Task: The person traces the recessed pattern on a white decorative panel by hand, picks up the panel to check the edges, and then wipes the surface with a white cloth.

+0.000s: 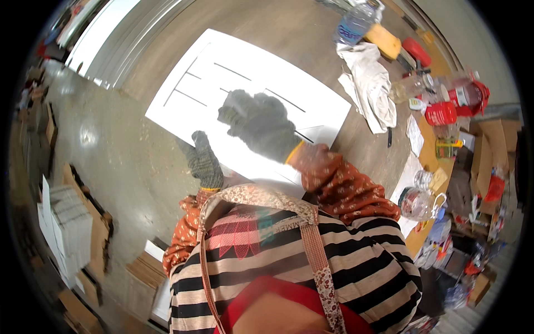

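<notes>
A large white sheet (183, 111), marked with several thin dark lines like slits, lies flat on the brown worktop. Over its middle is my right hand (258, 125), in a grey-green knitted glove with a yellow cuff. Its fingers look curled in and slightly blurred; anything inside them is hidden. My left hand (204, 161), gloved the same way, is at the sheet's near left edge. Its fingers point away from me, stretched out, and I see nothing held in them.
Along the worktop's right side are a crumpled white cloth (370, 83), a blue-labelled plastic bottle (356, 25), a yellow sponge (384, 42), a red container (440, 113) and a clear jug (416, 204). Stacked white and brown cardboard (69, 231) stands on the floor at left.
</notes>
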`<state>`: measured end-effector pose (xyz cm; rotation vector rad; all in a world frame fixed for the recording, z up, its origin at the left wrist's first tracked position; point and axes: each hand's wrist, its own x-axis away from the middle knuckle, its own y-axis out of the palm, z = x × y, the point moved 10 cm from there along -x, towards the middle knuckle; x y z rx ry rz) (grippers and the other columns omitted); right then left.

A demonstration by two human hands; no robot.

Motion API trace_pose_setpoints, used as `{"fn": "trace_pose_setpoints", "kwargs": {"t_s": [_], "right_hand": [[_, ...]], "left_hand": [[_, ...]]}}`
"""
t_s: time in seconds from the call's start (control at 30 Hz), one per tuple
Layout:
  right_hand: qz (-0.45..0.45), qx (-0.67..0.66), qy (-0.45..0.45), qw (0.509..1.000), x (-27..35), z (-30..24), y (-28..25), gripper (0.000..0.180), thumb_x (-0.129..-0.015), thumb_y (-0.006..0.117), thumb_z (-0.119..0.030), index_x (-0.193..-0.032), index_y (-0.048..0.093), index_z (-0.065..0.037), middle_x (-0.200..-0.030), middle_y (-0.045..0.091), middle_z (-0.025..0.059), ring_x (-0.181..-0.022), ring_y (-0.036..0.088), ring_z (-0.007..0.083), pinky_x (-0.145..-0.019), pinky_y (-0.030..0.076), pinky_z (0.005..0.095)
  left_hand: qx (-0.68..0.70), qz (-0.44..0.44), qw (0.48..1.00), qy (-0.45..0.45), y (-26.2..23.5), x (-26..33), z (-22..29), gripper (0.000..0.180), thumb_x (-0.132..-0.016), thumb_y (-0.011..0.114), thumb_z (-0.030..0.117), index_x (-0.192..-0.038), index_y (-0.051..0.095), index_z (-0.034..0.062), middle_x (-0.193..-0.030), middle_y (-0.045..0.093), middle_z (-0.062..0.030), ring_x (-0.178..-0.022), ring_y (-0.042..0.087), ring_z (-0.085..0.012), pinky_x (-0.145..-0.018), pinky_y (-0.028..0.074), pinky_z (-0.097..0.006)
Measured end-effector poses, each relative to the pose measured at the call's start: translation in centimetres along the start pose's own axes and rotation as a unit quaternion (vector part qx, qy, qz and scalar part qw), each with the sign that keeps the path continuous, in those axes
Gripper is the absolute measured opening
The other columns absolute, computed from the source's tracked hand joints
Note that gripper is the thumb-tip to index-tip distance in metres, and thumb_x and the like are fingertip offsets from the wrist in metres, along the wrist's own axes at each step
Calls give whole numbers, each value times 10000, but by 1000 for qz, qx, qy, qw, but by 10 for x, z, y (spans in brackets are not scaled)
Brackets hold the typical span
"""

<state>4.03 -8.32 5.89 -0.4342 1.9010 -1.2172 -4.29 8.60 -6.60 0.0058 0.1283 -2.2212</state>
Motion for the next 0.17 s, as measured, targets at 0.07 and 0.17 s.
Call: {"fn": "trace_pose_setpoints", "kwargs": {"t_s": [0.07, 0.17], "right_hand": [[-72, 26, 73, 994, -5, 68, 15, 289, -932, 548, -314, -1199, 582, -210, -1252, 501, 74, -1066, 566, 268, -877, 448, 459], [-1, 170, 237, 956, 2, 157, -25, 261, -871, 628, -274, -1105, 582, -168, -1069, 564, 60, -943, 590, 238, -738, 503, 430]], "left_hand": [[23, -25, 999, -17, 3, -1, 9, 764, -885, 648, 186, -1481, 219, -27, -1235, 520, -176, -1041, 561, -201, -904, 485, -313], [53, -52, 997, -38, 22, -8, 17, 726, -881, 647, 256, -1450, 299, -29, -1212, 501, -109, -1056, 489, -195, -957, 413, -345]]}}
